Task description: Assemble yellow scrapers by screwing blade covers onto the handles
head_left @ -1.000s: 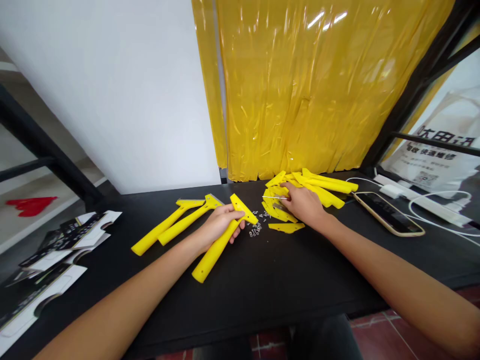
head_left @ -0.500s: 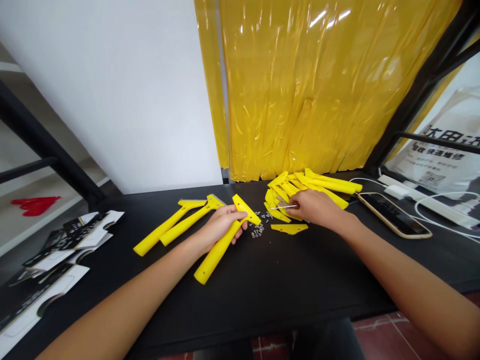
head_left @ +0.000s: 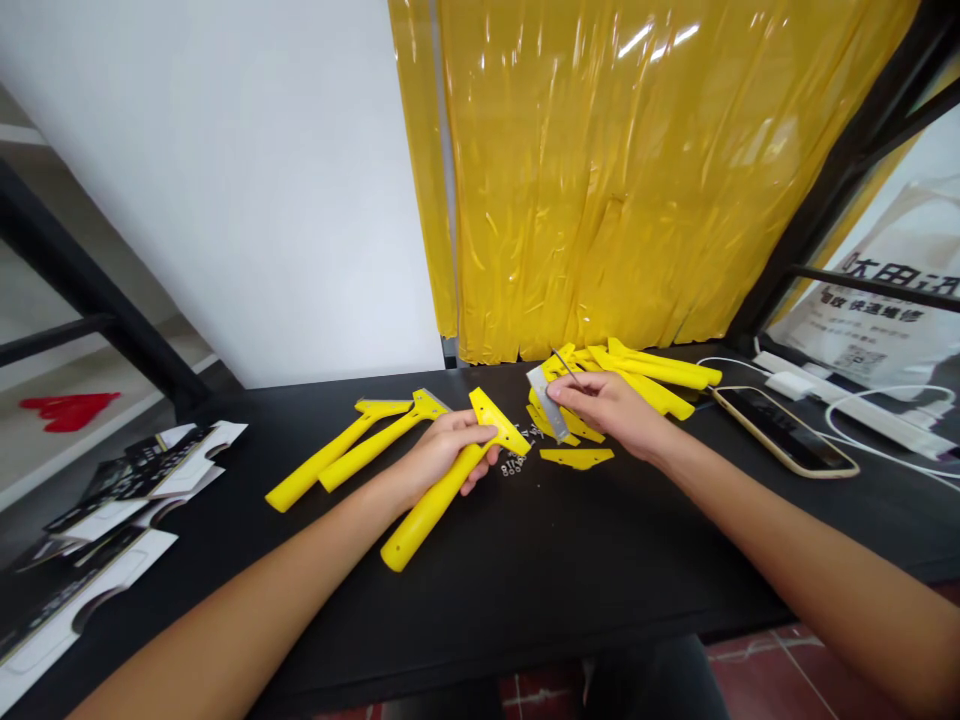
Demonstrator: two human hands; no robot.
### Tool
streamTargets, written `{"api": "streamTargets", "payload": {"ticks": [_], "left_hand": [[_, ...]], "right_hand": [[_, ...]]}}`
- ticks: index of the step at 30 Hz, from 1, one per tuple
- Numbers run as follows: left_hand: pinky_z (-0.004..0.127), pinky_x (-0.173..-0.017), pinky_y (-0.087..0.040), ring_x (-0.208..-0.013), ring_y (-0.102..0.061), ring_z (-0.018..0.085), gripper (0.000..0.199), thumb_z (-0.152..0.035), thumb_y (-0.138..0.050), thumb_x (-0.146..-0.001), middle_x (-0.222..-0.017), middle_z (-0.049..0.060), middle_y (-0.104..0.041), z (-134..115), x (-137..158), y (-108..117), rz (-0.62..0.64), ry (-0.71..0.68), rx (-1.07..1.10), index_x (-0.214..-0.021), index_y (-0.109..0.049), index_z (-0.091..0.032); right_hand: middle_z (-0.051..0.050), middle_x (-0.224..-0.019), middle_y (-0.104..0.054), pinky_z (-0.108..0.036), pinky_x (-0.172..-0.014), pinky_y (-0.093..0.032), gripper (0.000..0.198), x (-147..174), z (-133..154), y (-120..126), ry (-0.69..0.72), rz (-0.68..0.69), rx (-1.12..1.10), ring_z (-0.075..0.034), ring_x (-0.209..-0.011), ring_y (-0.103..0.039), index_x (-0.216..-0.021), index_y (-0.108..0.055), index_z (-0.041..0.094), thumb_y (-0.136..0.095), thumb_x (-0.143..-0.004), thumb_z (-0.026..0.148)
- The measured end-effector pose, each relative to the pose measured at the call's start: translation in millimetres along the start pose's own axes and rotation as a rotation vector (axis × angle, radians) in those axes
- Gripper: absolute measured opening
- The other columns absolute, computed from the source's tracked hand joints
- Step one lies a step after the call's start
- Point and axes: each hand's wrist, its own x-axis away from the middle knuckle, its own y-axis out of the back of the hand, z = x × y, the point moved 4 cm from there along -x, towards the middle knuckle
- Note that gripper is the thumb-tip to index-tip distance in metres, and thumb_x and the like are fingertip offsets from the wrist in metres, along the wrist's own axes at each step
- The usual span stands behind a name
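Note:
My left hand (head_left: 448,458) is closed around a yellow scraper handle (head_left: 429,515), its wide head pointing away and to the right, thumb near the neck. In my right hand (head_left: 615,408) a flat grey metal blade (head_left: 549,404) is pinched between thumb and fingers. A thin metal rod (head_left: 565,364), probably a screwdriver shaft, also sticks out of that hand; its grip is hidden. Small screws and nuts (head_left: 514,464) lie loose beside the scraper head. One yellow cover plate (head_left: 576,458) rests flat below my right hand. Behind it is a pile of yellow scraper parts (head_left: 651,388).
Two yellow scrapers with metal edges (head_left: 360,445) lie left of my left hand on the black table (head_left: 570,570). Printed cardboard pieces (head_left: 127,510) are at far left. A phone (head_left: 787,430), white cables and a power strip (head_left: 847,400) occupy the right side.
My right hand has lifted a metal blade from the pile and drawn back slightly towards me. The thin rod now points up and away. My left hand has barely shifted with the scraper.

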Motion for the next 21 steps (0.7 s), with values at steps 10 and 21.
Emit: {"api": "streamTargets", "payload": {"ticks": [10,21], "left_hand": [[0.017,-0.034,-0.041,-0.044,-0.052,0.008,0.022,-0.038,-0.065,-0.089,-0.07,0.0,-0.062,3.5,7.5,-16.5,0.123,0.046,-0.179,-0.094,-0.063,-0.016],[0.017,-0.033,-0.04,-0.042,-0.051,0.007,0.025,-0.041,-0.065,-0.09,-0.069,-0.001,-0.062,6.3,8.5,-21.3,0.157,0.075,-0.249,-0.087,-0.062,-0.017]], "right_hand": [[-0.004,-0.091,-0.076,-0.03,-0.077,-0.052,0.028,10.9,-13.5,-42.1,-0.064,0.115,-0.149,-0.016,-0.081,-0.067,-0.09,-0.077,0.021,-0.077,-0.078,0.045],[-0.003,-0.082,-0.074,-0.029,-0.064,-0.048,0.033,12.1,-2.4,-35.6,-0.003,0.231,0.071,-0.015,-0.07,-0.062,-0.09,-0.076,0.019,-0.073,-0.08,0.05]]}}
